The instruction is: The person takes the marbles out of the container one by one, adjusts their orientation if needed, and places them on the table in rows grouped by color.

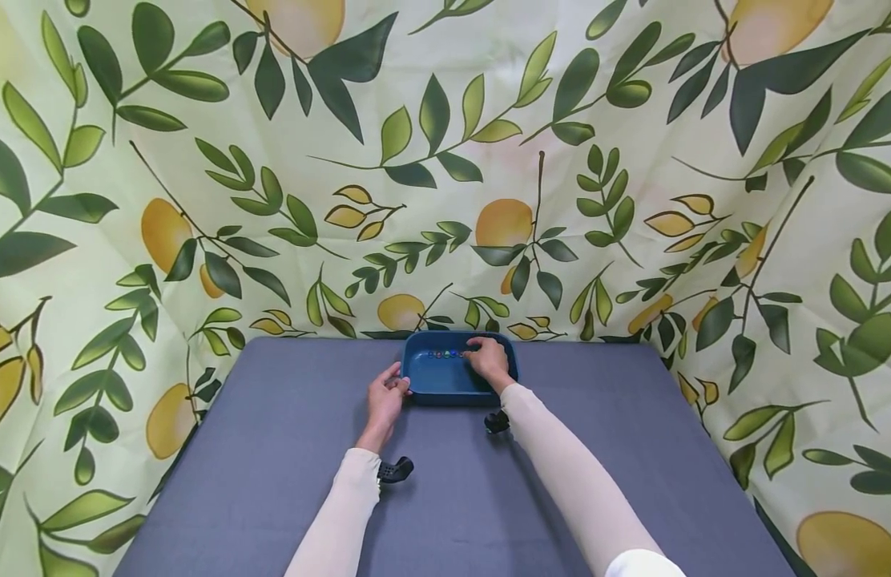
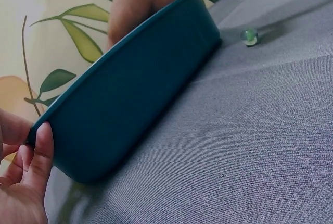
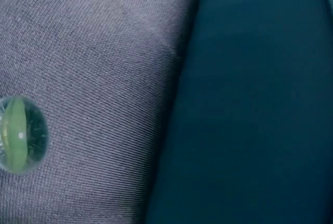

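1. nearest us, one green glass marble [image 2: 250, 37] is lying loose on the grey cloth table [image 1: 272, 449], just beside the tray's near wall and under our right forearm; we are judging it as the piece left to gather
2. our left hand [image 1: 385, 398] is pinching the left corner of the blue tray [image 1: 445, 383], thumb curled over the rim
3. our right hand [image 1: 489, 361] is reaching into the tray, fingers bent down at the far wall; whether it is gripping anything we cannot tell
4. farthest, a row of coloured marbles [image 1: 445, 353] is already lying along the tray's far wall
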A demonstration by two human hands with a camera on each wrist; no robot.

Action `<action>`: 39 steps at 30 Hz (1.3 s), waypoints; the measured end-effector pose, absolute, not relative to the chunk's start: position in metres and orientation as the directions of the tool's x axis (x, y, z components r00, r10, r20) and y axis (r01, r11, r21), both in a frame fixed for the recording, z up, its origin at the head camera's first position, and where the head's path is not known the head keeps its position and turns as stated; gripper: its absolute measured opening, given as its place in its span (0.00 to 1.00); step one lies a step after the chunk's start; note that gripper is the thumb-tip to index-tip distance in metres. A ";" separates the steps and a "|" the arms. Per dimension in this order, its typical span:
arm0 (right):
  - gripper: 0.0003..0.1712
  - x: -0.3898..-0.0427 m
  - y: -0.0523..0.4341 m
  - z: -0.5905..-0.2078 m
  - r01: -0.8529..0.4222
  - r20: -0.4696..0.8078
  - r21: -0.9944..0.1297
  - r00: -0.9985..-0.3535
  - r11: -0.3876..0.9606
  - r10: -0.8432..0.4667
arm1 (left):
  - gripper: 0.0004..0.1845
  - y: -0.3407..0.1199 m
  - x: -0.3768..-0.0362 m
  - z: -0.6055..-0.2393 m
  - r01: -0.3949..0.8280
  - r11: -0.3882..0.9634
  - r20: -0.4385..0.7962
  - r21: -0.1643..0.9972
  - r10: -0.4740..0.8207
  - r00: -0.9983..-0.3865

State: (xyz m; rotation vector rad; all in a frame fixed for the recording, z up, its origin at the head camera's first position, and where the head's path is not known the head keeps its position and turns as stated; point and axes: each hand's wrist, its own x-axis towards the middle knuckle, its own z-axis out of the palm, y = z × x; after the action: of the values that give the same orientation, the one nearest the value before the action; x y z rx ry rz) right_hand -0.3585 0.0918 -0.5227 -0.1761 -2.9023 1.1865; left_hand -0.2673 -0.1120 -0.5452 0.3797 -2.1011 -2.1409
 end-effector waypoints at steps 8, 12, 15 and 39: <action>0.17 -0.362 0.093 -0.530 0.120 -0.051 -0.689 -0.992 0.715 0.117 | 0.24 -0.111 -0.269 -0.548 -0.071 -0.036 -0.078 0.997 -0.256 -0.963; 0.16 -0.363 0.093 -0.533 0.140 -0.062 -0.687 -0.989 0.713 0.134 | 0.24 -0.111 -0.269 -0.549 -0.073 -0.021 -0.076 0.997 -0.256 -0.964; 0.15 -0.364 0.093 -0.534 0.153 -0.072 -0.681 -0.987 0.716 0.143 | 0.24 -0.110 -0.269 -0.549 -0.072 -0.016 -0.074 0.997 -0.262 -0.962; 0.07 -0.368 0.091 -0.534 0.119 -0.039 -0.644 -0.992 0.756 0.123 | 0.24 -0.110 -0.267 -0.547 -0.069 -0.034 -0.075 0.997 -0.270 -0.960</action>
State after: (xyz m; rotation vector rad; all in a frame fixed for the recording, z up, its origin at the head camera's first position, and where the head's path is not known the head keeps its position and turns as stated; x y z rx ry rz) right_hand -0.3682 0.0911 -0.5339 -0.2028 -2.9377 1.0770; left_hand -0.2673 -0.1102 -0.5469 0.3689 -2.0787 -2.1301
